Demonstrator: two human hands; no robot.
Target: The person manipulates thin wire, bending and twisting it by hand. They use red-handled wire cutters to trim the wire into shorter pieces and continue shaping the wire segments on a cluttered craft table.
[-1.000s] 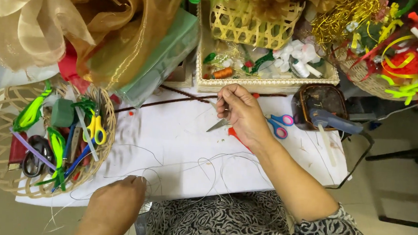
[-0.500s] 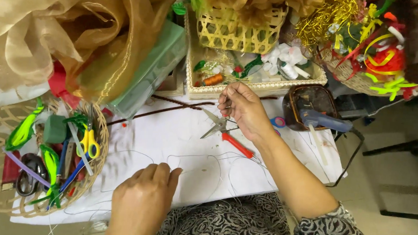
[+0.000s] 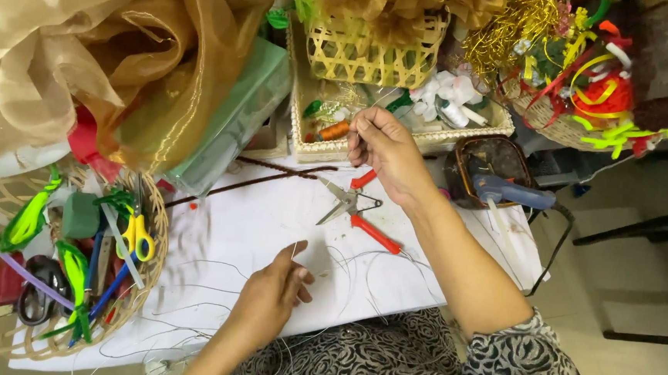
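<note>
Far out from the left fingers sits a round woven basket (image 3: 158,223), packed with yellow-handled scissors (image 3: 138,233), green clips and pens. Above it, gold sheer fabric (image 3: 87,49) billows across the top corner. Now the left hand (image 3: 269,299), low on the white surface (image 3: 223,235): its fingers (image 3: 298,274) are pinched narrow on a thin wire (image 3: 360,270), which runs away from the fingertips in loose loops across the white sheet. Just beyond those fingertips, between the two hands, lie red-handled snips (image 3: 356,210), blades apart, touching nothing but the surface. Over to the right hand (image 3: 390,156), raised above the snips: thumb and forefinger closed tight together, though whether wire sits between them is too fine to tell. Right behind its fingertips, a shallow tray (image 3: 296,116) with an orange spool, and a small woven basket (image 3: 373,55) on it. Past the wrist, a blue glue gun (image 3: 507,194) rests in a dark holder, and a wicker basket of bright trimmings (image 3: 587,95) fills the far corner.
</note>
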